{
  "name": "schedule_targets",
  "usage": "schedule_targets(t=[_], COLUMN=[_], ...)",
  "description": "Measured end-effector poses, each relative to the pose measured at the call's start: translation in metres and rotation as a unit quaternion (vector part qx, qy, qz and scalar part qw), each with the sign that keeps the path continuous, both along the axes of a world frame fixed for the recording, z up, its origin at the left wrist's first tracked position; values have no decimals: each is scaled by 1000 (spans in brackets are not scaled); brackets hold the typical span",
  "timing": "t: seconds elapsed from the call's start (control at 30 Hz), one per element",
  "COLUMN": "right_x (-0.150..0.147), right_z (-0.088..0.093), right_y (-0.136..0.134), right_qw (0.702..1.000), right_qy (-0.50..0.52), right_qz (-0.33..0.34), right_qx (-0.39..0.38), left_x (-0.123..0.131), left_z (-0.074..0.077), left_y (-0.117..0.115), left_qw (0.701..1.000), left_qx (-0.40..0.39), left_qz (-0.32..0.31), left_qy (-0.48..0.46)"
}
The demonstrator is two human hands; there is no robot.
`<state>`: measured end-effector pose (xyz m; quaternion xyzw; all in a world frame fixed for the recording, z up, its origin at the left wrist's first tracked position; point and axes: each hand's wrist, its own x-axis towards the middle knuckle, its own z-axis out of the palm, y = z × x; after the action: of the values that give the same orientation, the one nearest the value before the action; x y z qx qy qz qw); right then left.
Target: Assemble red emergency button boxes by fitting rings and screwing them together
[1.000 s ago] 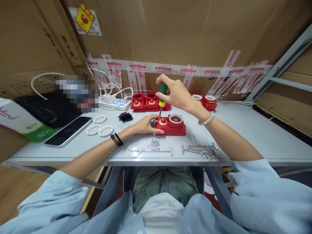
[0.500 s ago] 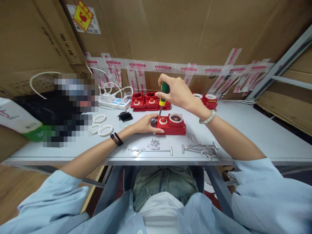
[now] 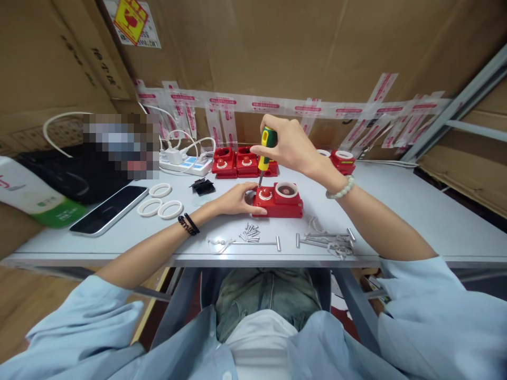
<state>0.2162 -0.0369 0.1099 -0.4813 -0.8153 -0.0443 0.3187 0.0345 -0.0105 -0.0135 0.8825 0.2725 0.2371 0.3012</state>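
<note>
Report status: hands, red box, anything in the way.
Left hand bracing red box. Right hand gripping screwdriver, tip at box's left end. Loose screws nearby, not blocking.

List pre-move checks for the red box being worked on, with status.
1. Left hand bracing the red box at its left end: ok.
2. Right hand gripping the screwdriver: ok.
3. Screwdriver tip at the box's far left corner: ok.
4. Tip seated in a screw head: cannot tell, too small.
5. White ring on the box's round opening: ok.
6. Loose screws contained: not ok, piled on the tabletop.
</note>
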Motion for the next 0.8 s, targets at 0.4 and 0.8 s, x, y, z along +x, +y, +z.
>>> schedule_targets(t=[0.4, 0.8], right_x=[-4, 2], right_z=[-3, 1], right_y=[0, 0], right_qw=[1000, 996], right_qy=[-20, -11], right_qz=[22, 86], right_qx=[5, -36], left_x=[1, 1], left_z=[1, 2], left_y=[-2, -2], left_qw=[1000, 999], left_qx=[4, -14], left_qz=[2, -25], left_qy=[5, -16])
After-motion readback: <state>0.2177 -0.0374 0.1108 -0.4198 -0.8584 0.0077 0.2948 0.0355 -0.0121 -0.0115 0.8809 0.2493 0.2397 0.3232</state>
